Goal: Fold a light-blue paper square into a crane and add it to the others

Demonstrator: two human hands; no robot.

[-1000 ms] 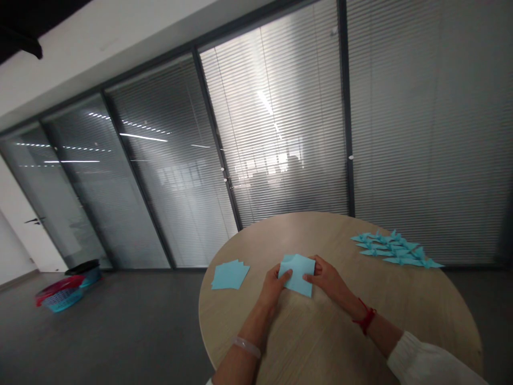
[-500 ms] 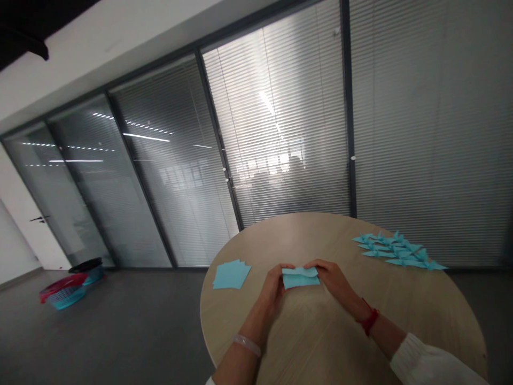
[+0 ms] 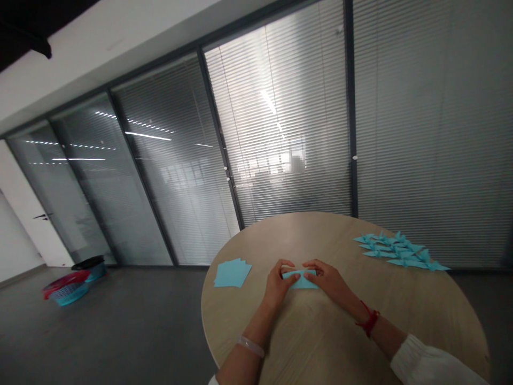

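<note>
The left hand (image 3: 278,283) and right hand (image 3: 327,282) pinch one folded blue sheet (image 3: 304,284) over the worktop (image 3: 316,337). One paper stack (image 3: 232,273) lies left, paper cranes (image 3: 401,250) too overlapped to count lie right; two baskets (image 3: 69,293) stand on the floor (image 3: 132,321).

The left hand (image 3: 279,286) and the right hand (image 3: 326,279) cover both ends of the folded turquoise paper (image 3: 303,284), so its creases cannot be fully seen. The paper cranes (image 3: 396,249) overlap and are too small for exact counting. In the pile of turquoise sheets (image 3: 232,273), the lower ones are mostly hidden. The bottom edge cuts the round table (image 3: 332,347) and the white right sleeve (image 3: 425,357). Behind the blinds (image 3: 276,96), everything is blurred.
</note>
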